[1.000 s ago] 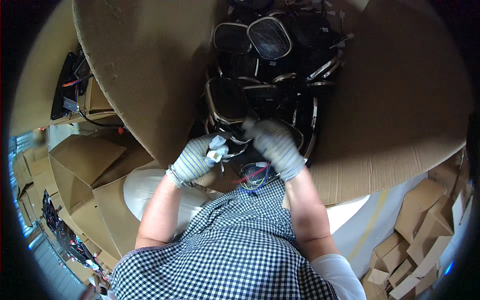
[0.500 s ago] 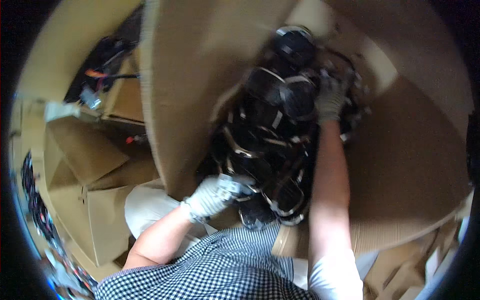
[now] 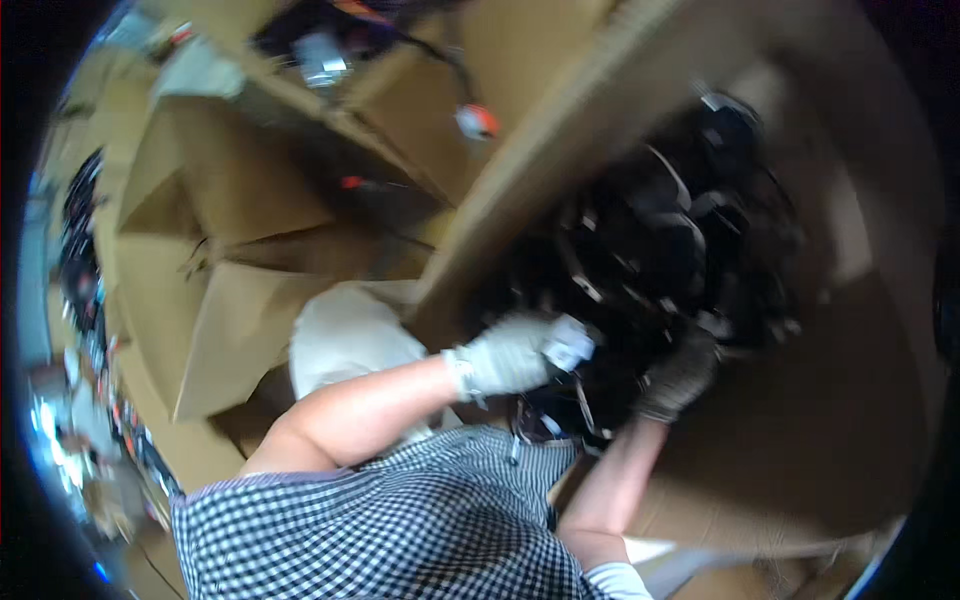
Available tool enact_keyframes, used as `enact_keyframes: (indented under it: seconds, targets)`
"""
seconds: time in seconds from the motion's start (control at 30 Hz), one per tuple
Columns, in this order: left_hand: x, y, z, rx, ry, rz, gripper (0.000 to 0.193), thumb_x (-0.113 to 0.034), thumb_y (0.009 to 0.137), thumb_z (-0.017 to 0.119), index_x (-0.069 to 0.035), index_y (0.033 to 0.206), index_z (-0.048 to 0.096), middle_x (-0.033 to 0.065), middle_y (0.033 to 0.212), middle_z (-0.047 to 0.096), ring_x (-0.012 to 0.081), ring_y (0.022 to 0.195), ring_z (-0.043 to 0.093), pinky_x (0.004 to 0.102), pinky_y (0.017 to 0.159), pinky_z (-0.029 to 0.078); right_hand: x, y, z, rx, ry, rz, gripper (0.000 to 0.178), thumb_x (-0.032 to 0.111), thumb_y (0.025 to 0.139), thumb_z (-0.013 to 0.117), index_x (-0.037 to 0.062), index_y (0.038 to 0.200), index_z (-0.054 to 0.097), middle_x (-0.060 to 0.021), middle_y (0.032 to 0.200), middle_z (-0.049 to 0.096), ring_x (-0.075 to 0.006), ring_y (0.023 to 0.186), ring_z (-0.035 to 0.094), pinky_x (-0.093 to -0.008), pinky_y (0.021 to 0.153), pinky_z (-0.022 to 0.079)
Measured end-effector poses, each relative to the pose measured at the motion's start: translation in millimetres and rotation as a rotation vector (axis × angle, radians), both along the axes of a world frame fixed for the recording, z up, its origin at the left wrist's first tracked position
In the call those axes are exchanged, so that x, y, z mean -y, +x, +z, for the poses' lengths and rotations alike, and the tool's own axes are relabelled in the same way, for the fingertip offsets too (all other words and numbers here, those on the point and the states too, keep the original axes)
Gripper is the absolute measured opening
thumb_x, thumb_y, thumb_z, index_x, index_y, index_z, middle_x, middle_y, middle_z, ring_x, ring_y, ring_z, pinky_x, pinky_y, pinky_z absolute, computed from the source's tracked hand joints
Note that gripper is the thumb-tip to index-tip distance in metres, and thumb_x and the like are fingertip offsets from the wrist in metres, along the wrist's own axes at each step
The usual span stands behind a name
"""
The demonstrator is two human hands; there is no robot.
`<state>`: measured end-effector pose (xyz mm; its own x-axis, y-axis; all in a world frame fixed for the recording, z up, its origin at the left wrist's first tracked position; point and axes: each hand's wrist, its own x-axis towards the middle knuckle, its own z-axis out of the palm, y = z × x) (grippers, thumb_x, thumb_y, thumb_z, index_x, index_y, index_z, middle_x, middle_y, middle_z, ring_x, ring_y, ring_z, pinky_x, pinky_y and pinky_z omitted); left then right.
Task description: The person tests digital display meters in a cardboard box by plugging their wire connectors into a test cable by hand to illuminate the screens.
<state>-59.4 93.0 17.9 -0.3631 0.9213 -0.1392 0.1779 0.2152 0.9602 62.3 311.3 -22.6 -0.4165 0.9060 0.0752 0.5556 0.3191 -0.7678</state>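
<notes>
My left hand point(image 3: 508, 358), in a pale work glove, is closed around a small white piece point(image 3: 568, 343) with grey marks; blur hides its exact kind. Below and beyond it, a deep cardboard box point(image 3: 790, 440) holds a heap of black coiled bundles point(image 3: 660, 250) with light bands, which look like cable harnesses. My right hand point(image 3: 685, 375), gloved too, reaches down into the box at the near right side of the heap. Its fingers are smeared by motion and partly lost against the dark bundles, so whether they grip anything is unclear.
The box's tall left wall point(image 3: 530, 140) rises beside my left hand. Left of it stands another open carton point(image 3: 235, 310) with raised flaps. A dark cable with an orange-and-white end point(image 3: 477, 121) hangs at the top. More dark cable bundles point(image 3: 83, 260) lie at the far left.
The view has swung, so the box appears tilted and further right. My right hand has drawn back from the far part of the heap toward me. The white piece stays in my left hand.
</notes>
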Motion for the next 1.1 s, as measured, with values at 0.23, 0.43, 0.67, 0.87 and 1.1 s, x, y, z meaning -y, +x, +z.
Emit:
enact_keyframes:
  seconds: [0.23, 0.43, 0.67, 0.87, 1.1]
  targets:
    - [-7, 4, 15, -0.341, 0.212, -0.108, 0.035, -0.029, 0.087, 0.055, -0.007, 0.113, 0.061, 0.0166, 0.115, 0.059, 0.0329, 0.101, 0.060, 0.0365, 0.087, 0.048, 109, 47, 48, -0.178, -0.025, 0.241, 0.017, 0.015, 0.089, 0.055, 0.0044, 0.098, 0.065, -0.0116, 0.096, 0.061, -0.0270, 0.087, 0.059, -0.0341, 0.078, 0.047]
    - [-15, 32, 16, -0.193, 0.390, -0.415, 0.050, -0.030, 0.087, 0.056, -0.008, 0.131, 0.046, 0.0199, 0.137, 0.042, 0.0347, 0.122, 0.046, 0.0420, 0.102, 0.037, 139, 76, 57, -0.349, -0.448, 0.357, 0.034, 0.034, 0.089, 0.057, 0.0041, 0.103, 0.062, -0.0104, 0.100, 0.060, -0.0236, 0.090, 0.060, -0.0320, 0.077, 0.047]
    - [-21, 43, 8, -0.331, 0.211, -0.542, 0.052, -0.029, 0.076, 0.065, -0.012, 0.124, 0.054, 0.0099, 0.098, 0.064, 0.0275, 0.085, 0.059, 0.0377, 0.078, 0.046, 143, 105, 58, -0.289, -0.313, 0.459, 0.023, 0.022, 0.089, 0.057, 0.0027, 0.099, 0.063, -0.0131, 0.096, 0.062, -0.0274, 0.087, 0.062, -0.0332, 0.075, 0.048]
    - [-18, 40, -9, -0.239, 0.135, -0.569, 0.045, -0.031, 0.078, 0.061, -0.017, 0.121, 0.061, 0.0071, 0.093, 0.066, 0.0243, 0.077, 0.057, 0.0342, 0.074, 0.043, 153, 127, 103, -0.046, -0.527, 0.072, 0.036, 0.033, 0.093, 0.053, -0.0012, 0.098, 0.063, -0.0112, 0.075, 0.064, -0.0183, 0.068, 0.064, -0.0296, 0.063, 0.049]
    - [-10, 44, -24, -0.197, 0.192, -0.523, 0.045, -0.037, 0.077, 0.064, -0.016, 0.117, 0.063, 0.0053, 0.083, 0.063, 0.0237, 0.077, 0.054, 0.0355, 0.075, 0.042, 125, 125, 81, -0.157, -0.687, 0.274, 0.031, 0.031, 0.090, 0.057, 0.0028, 0.081, 0.066, 0.0004, 0.063, 0.056, -0.0054, 0.055, 0.047, -0.0232, 0.051, 0.037]
